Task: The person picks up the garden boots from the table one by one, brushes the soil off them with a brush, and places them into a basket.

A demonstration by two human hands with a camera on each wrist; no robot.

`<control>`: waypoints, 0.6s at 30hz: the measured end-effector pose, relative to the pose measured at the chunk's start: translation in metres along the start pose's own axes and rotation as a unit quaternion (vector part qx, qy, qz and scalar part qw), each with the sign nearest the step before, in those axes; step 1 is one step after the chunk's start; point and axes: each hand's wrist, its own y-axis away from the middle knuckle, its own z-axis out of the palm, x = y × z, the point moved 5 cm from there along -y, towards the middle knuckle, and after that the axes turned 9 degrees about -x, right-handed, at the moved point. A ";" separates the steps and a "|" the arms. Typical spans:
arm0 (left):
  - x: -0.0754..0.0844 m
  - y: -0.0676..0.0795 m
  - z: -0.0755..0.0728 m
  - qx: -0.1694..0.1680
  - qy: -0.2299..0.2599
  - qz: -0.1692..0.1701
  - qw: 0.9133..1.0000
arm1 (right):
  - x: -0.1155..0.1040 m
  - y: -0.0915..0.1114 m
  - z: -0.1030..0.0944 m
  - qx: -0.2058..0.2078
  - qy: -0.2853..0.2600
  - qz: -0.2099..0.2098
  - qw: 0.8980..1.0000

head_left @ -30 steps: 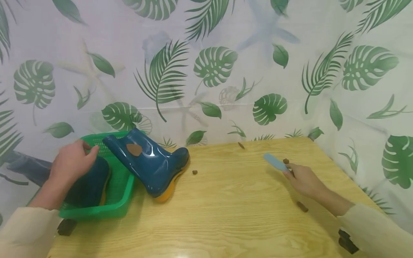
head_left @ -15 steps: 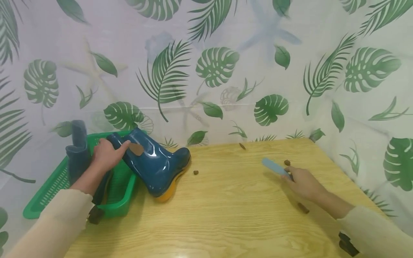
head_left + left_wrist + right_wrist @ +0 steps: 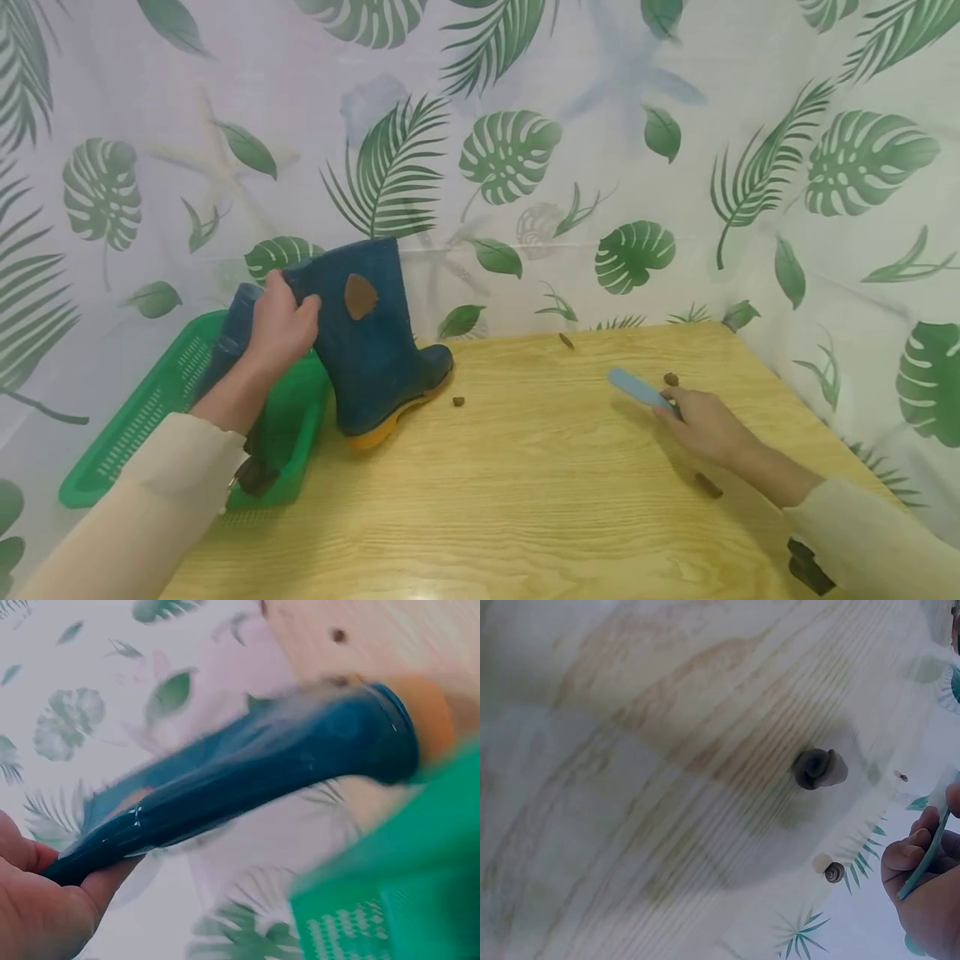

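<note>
Head view: a blue boot (image 3: pixel 365 333) is being gripped by the left hand (image 3: pixel 281 325), beside a green basket (image 3: pixel 142 421), its yellow sole (image 3: pixel 373 434) being turned towards the surface (image 3: pixel 517 492); a light-blue tool (image 3: pixel 633 387) is being held by the right hand (image 3: pixel 708 429). Left wrist view: the boot's top edge is being pinched between thumb and fingers. Right wrist view: the tool is being clasped by curled fingers, while two brown lumps (image 3: pixel 821 768) are being borne by the surface
</note>
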 end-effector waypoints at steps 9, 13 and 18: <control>0.061 0.011 0.007 0.033 0.045 0.078 0.995 | -0.001 -0.002 -0.003 0.001 0.000 -0.003 1.000; 0.077 0.018 0.012 0.032 0.077 0.108 0.991 | 0.002 0.000 -0.004 0.003 0.003 -0.004 1.000; 0.100 0.033 0.032 -0.008 0.104 0.168 0.980 | 0.001 0.000 -0.003 -0.006 -0.005 0.001 1.000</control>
